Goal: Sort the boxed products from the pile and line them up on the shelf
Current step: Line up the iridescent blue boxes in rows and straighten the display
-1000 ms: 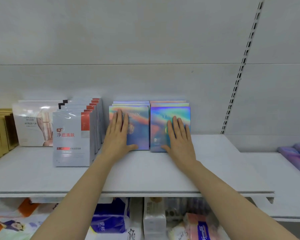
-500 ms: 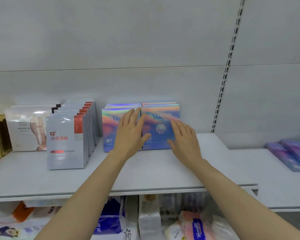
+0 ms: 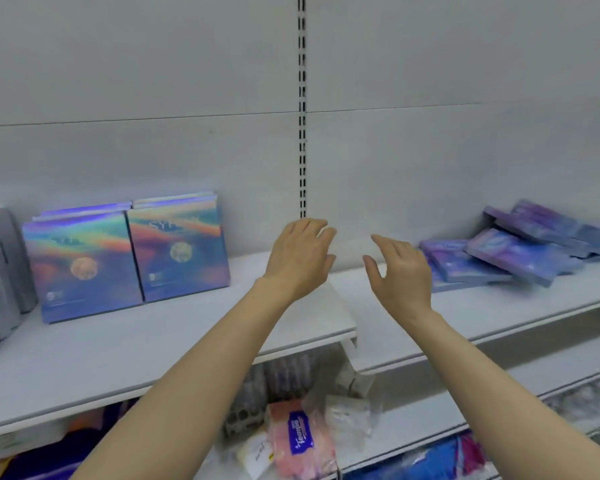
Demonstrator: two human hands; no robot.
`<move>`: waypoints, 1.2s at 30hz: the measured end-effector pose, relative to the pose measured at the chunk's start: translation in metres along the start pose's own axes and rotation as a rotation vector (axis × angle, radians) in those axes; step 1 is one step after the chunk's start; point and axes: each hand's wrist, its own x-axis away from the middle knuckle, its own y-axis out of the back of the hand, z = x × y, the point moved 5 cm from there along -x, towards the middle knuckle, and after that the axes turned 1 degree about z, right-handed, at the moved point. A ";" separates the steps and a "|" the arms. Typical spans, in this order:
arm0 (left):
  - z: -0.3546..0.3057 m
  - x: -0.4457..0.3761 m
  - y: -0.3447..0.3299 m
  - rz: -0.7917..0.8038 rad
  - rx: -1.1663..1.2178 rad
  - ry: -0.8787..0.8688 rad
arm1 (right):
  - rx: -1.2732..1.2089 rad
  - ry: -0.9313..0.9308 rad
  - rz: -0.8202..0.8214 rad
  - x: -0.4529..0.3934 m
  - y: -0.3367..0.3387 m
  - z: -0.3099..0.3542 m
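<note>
Both hands have left the rainbow boxes [image 3: 125, 258], standing lined up at left. Left hand [image 3: 298, 258] and right hand [image 3: 400, 271] hang loose, empty, nearing the purple pile [image 3: 520, 247]; a careless grab could topple it.

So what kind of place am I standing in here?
Most likely a retail shop aisle: white metal shelving on a slotted upright rail, upright rows of iridescent rainbow boxes, and a loose pile of purple boxes.

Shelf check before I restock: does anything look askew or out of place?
Yes. The purple boxes on the right shelf lie flat in a loose, overlapping pile at mixed angles, while the iridescent boxes on the left stand upright in neat rows.
</note>
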 end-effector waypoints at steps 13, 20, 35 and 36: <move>-0.198 -0.134 -0.169 0.343 0.391 0.202 | 0.165 -0.142 0.003 0.031 0.047 -0.257; -0.310 -0.184 -0.243 0.565 1.575 0.914 | 0.272 -0.140 0.041 0.039 0.067 -0.348; -0.209 -0.183 -0.218 -0.321 1.275 1.402 | 0.048 -0.117 0.296 0.043 0.006 -0.360; -0.197 -0.181 -0.209 -0.351 1.230 1.384 | 0.045 -0.081 0.390 0.045 -0.013 -0.354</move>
